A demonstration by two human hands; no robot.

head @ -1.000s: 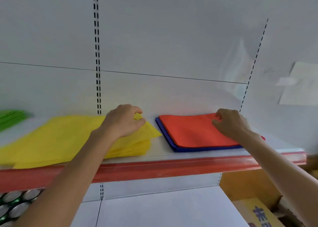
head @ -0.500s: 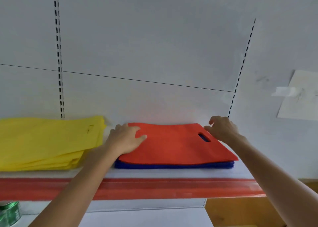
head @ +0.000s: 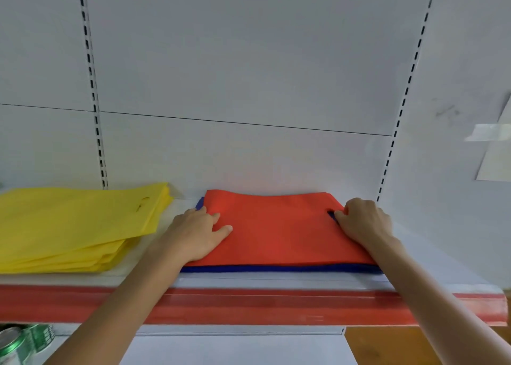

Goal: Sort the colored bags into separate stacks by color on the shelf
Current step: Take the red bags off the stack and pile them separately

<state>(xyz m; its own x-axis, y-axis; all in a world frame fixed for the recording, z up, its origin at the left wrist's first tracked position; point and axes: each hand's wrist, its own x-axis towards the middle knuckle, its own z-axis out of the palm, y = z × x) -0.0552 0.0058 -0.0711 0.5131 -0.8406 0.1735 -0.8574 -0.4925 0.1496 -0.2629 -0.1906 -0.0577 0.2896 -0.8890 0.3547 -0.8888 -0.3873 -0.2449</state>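
Red bag (head: 276, 232), topping blue bags (head: 276, 269) on the shelf (head: 249, 281), lies under the left hand (head: 196, 232) with flat, released fingers, while the right hand (head: 365, 222) curls its fingers into the bag's handle hole.

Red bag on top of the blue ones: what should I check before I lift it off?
1. Red bag lies on top: ok.
2. Left hand rests on its left edge: ok.
3. Right hand has a grip at the handle hole: ok.
4. Only one red bag held: cannot tell.
5. Blue bags in their own stack: not ok, they lie underneath.
6. Yellow stack apart from the red: ok.
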